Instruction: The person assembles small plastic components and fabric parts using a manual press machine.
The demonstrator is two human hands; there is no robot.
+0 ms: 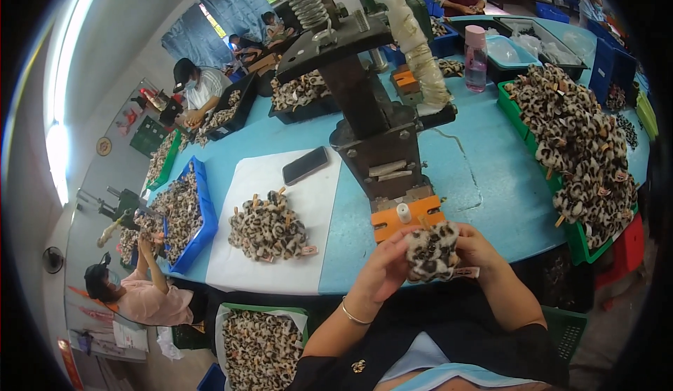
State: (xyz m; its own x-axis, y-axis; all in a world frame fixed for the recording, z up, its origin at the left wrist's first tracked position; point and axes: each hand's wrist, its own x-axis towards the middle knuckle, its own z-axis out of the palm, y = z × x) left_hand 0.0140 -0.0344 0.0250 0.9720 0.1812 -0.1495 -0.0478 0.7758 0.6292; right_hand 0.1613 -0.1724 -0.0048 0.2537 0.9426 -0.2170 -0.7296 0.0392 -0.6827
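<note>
A spotted plush piece is up between the person's two hands, in front of the table edge and just beside the orange block at the foot of the press. The left hand is curled against its left side, the right hand against its right, pinching it between them; the fingertips are partly hidden, so how firm the grip is I can't tell. Soft pile could let the piece turn or slip if one side eases. Its dangling tag might get folded under or caught by a finger. With fingers this near the block and its white peg, a careless reach under the press could pinch them. Farther out, the loose heap on the white sheet could spread toward the phone if nudged, and the heaped green tray could shed pieces over its rim.
</note>
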